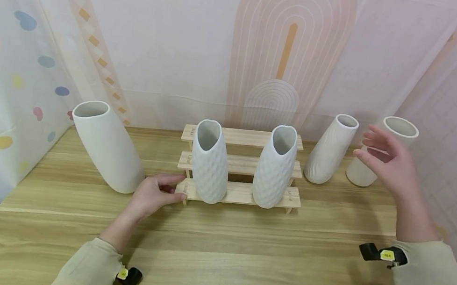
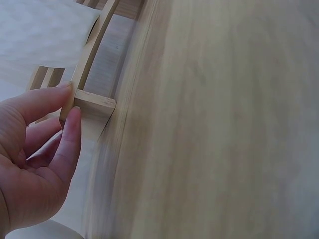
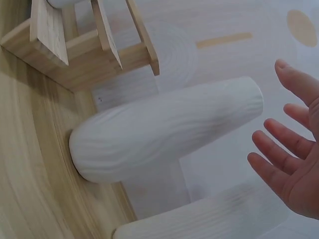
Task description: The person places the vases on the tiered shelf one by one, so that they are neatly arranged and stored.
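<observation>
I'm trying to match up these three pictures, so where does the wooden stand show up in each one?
Head: the wooden stand is near the centre, bearing two white vases.
Left wrist: upper left, one end pinched by the left hand.
Right wrist: upper left corner.
Shared landmark: the wood-grain table, visible in all three.

Three-tier pale wooden stand (image 1: pixel 239 193) set on table (image 1: pixel 261 264), lowest tier at front, its eight o'clock corner pinched by left hand (image 1: pixel 153 197). Front tier topped by two upright, dimpled, notch-mouthed white vases: one (image 1: pixel 209 175) toward nine o'clock, other (image 1: pixel 273 180) toward three. At stand's three o'clock, slim grooved vase (image 1: pixel 331 149) stood upright; just beyond, wider-mouthed white vase (image 1: pixel 362 172), partly hidden by right hand (image 1: pixel 393 163).
</observation>
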`<action>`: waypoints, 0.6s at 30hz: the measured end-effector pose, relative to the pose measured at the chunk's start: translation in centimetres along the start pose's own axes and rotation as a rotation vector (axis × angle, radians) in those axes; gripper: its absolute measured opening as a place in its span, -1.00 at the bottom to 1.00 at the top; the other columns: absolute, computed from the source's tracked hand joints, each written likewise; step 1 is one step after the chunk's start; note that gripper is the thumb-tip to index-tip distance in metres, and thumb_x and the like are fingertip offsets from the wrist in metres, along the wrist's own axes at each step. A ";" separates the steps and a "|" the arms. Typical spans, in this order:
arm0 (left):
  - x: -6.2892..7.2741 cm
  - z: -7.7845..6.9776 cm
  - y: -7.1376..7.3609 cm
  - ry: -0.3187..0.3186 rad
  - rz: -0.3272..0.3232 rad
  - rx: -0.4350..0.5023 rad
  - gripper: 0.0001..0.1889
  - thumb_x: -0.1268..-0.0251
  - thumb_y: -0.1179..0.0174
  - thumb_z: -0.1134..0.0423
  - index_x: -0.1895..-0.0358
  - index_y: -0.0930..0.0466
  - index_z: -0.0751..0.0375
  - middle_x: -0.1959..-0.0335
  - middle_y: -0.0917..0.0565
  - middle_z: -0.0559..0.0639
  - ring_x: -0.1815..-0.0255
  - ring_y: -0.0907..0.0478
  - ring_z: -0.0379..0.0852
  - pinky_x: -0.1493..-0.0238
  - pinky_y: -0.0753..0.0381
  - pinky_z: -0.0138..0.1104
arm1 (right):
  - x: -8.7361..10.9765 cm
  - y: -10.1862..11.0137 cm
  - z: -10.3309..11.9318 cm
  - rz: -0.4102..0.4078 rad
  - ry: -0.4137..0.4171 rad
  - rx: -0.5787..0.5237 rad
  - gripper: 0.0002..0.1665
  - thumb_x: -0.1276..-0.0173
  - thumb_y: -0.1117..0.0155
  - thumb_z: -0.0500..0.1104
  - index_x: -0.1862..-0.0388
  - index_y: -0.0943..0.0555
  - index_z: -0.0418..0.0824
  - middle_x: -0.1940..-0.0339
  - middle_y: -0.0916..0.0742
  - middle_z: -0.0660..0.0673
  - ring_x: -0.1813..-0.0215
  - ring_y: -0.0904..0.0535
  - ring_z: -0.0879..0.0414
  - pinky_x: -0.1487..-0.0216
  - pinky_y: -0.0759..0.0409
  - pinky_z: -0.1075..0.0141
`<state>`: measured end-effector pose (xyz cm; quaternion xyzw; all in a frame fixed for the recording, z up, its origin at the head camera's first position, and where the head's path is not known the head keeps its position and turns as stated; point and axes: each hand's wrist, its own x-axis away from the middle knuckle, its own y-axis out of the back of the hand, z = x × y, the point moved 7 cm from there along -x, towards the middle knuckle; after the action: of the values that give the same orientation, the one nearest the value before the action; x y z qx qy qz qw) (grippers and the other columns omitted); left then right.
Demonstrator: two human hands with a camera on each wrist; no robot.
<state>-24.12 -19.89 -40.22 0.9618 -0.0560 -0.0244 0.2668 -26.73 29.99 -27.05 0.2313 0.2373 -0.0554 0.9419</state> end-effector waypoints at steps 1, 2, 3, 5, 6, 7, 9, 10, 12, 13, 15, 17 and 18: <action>0.0 0.0 0.0 -0.001 -0.001 0.001 -0.43 -0.10 -0.50 0.22 -0.22 -0.61 0.27 -0.21 -0.59 0.19 0.12 -0.55 -0.04 0.21 -0.54 -0.41 | -0.2 0.0 -0.1 0.003 -0.010 0.009 -0.28 -0.28 -0.38 -0.38 -0.43 -0.43 -0.18 -0.02 -0.62 0.23 -0.08 -0.53 0.33 -0.07 -0.48 0.53; 0.0 0.0 0.0 -0.001 -0.001 0.001 -0.43 -0.10 -0.50 0.22 -0.22 -0.60 0.27 -0.21 -0.59 0.19 0.12 -0.55 -0.03 0.21 -0.54 -0.41 | -0.4 0.0 -0.2 0.009 -0.026 0.024 -0.26 -0.28 -0.39 -0.35 -0.44 -0.41 -0.18 -0.04 -0.62 0.22 -0.09 -0.52 0.34 -0.08 -0.48 0.52; 0.0 -0.1 0.0 -0.001 0.000 0.001 -0.43 -0.10 -0.50 0.22 -0.22 -0.60 0.26 -0.21 -0.59 0.19 0.11 -0.55 -0.03 0.21 -0.54 -0.41 | -0.6 0.0 -0.3 0.017 -0.045 0.043 -0.24 -0.29 -0.40 -0.32 -0.46 -0.39 -0.17 -0.09 -0.62 0.16 -0.10 -0.51 0.34 -0.11 -0.48 0.49; 0.0 -0.1 0.0 -0.002 0.002 0.001 -0.43 -0.10 -0.50 0.22 -0.23 -0.60 0.26 -0.22 -0.59 0.19 0.11 -0.55 -0.03 0.21 -0.54 -0.41 | -1.0 0.0 -0.6 0.036 -0.080 0.080 -0.20 -0.31 -0.40 -0.27 -0.50 -0.34 -0.15 -0.17 -0.61 0.02 -0.13 -0.50 0.32 -0.18 -0.48 0.41; 0.0 -0.1 0.0 -0.003 0.001 -0.001 -0.43 -0.10 -0.50 0.22 -0.23 -0.60 0.26 -0.21 -0.59 0.20 0.11 -0.55 -0.02 0.21 -0.54 -0.41 | -1.2 -0.1 -0.7 0.049 -0.098 0.097 -0.18 -0.31 -0.41 -0.24 -0.52 -0.31 -0.13 -0.22 -0.60 -0.07 -0.15 -0.50 0.30 -0.22 -0.47 0.35; 0.0 -0.1 0.0 -0.007 0.002 -0.003 -0.43 -0.10 -0.50 0.21 -0.22 -0.60 0.27 -0.21 -0.59 0.20 0.11 -0.55 -0.02 0.21 -0.54 -0.41 | -1.4 -0.2 -0.9 0.061 -0.115 0.115 -0.15 -0.32 -0.42 -0.21 -0.54 -0.29 -0.10 -0.27 -0.58 -0.14 -0.17 -0.50 0.27 -0.24 -0.46 0.32; 0.0 0.0 0.0 -0.008 0.002 -0.005 -0.43 -0.10 -0.50 0.22 -0.22 -0.60 0.28 -0.21 -0.59 0.20 0.11 -0.55 -0.02 0.21 -0.54 -0.41 | -1.8 -0.4 -1.1 0.090 -0.136 0.140 -0.10 -0.32 -0.42 -0.16 -0.57 -0.23 -0.07 -0.34 -0.52 -0.28 -0.23 -0.49 0.17 -0.28 -0.44 0.21; 0.0 0.0 0.0 -0.008 0.001 -0.006 -0.43 -0.10 -0.50 0.23 -0.22 -0.60 0.28 -0.21 -0.59 0.20 0.11 -0.55 -0.01 0.21 -0.54 -0.41 | -2.1 -0.6 -1.1 0.104 -0.136 0.140 -0.09 -0.32 -0.42 -0.15 -0.58 -0.21 -0.07 -0.36 -0.50 -0.31 -0.26 -0.48 0.11 -0.30 -0.42 0.16; 0.0 0.0 0.0 -0.007 0.000 -0.007 -0.43 -0.10 -0.50 0.23 -0.22 -0.60 0.28 -0.20 -0.59 0.20 0.11 -0.55 -0.01 0.21 -0.54 -0.41 | -2.6 -1.0 -1.2 0.134 -0.135 0.140 -0.06 -0.32 -0.42 -0.13 -0.59 -0.17 -0.08 -0.38 -0.47 -0.35 -0.32 -0.44 -0.02 -0.32 -0.39 0.07; 0.0 0.0 0.0 -0.008 0.001 -0.005 -0.43 -0.10 -0.50 0.23 -0.22 -0.60 0.28 -0.21 -0.59 0.20 0.11 -0.55 -0.01 0.21 -0.54 -0.41 | -2.8 -1.2 -1.3 0.147 -0.136 0.137 -0.05 -0.32 -0.42 -0.13 -0.59 -0.16 -0.09 -0.39 -0.46 -0.36 -0.34 -0.42 -0.06 -0.33 -0.38 0.07; 0.0 0.0 0.0 -0.006 0.002 0.001 -0.43 -0.10 -0.50 0.23 -0.22 -0.60 0.28 -0.21 -0.59 0.20 0.12 -0.55 -0.01 0.21 -0.54 -0.41 | -3.2 -1.5 -1.3 0.168 -0.132 0.127 -0.04 -0.32 -0.42 -0.15 -0.60 -0.14 -0.14 -0.41 -0.44 -0.37 -0.36 -0.40 -0.14 -0.33 -0.37 0.03; 0.0 0.0 0.0 -0.009 0.003 0.006 -0.43 -0.10 -0.50 0.23 -0.22 -0.60 0.28 -0.21 -0.59 0.20 0.12 -0.55 -0.01 0.21 -0.55 -0.41 | -3.6 -1.8 -1.3 0.183 -0.128 0.122 -0.03 -0.32 -0.42 -0.17 -0.60 -0.13 -0.17 -0.42 -0.42 -0.36 -0.35 -0.40 -0.13 -0.32 -0.40 0.10; 0.0 0.0 0.0 -0.011 0.004 0.010 -0.43 -0.10 -0.50 0.23 -0.22 -0.60 0.29 -0.21 -0.59 0.21 0.12 -0.56 -0.01 0.20 -0.55 -0.41 | -3.7 -1.9 -1.3 0.188 -0.127 0.121 -0.03 -0.32 -0.42 -0.18 -0.59 -0.13 -0.19 -0.43 -0.42 -0.35 -0.34 -0.41 -0.12 -0.31 -0.41 0.15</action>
<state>-24.14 -19.85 -40.23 0.9628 -0.0597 -0.0291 0.2618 -30.99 28.84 -27.11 0.3048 0.1504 0.0043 0.9404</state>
